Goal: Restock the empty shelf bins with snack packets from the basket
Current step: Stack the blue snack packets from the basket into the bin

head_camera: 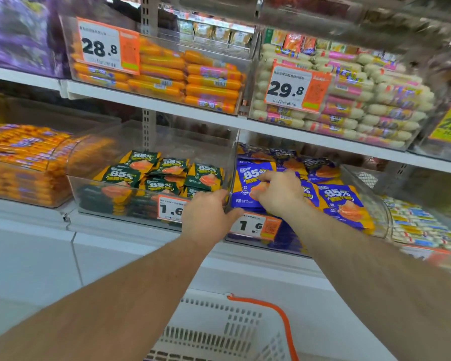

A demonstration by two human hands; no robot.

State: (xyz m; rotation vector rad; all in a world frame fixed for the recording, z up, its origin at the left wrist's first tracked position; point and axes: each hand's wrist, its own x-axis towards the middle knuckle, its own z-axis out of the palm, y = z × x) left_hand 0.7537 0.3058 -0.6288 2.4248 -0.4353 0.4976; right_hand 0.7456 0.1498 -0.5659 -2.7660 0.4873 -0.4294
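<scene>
**Q:** Hands first, where are they and what do they hold?

**A:** Centre of the frame. The left hand (pixel 208 216) curls its fingers over the front rim of a clear plastic shelf bin (pixel 380 212), at the divider beside the neighbouring clear bin of green packets (pixel 151 175). The right hand (pixel 277 192) lies palm down inside the bin on the blue and orange foil snack packets (pixel 343 201), fingers bent over one near the front left; a firm grip or only pressing, I cannot tell.

**Q:** And the basket?

**A:** The white slotted plastic basket with an orange handle (pixel 219 329) sits at bottom centre, below the shelf. Its contents are not visible.

**Q:** How would the packets handle?

**A:** Likely light, soft and crinkly, with slick film that slides when stacked. Pinching a sealed edge, or gathering several flat under the palm, seems safest; squeezing the middle could crush what is inside
</scene>
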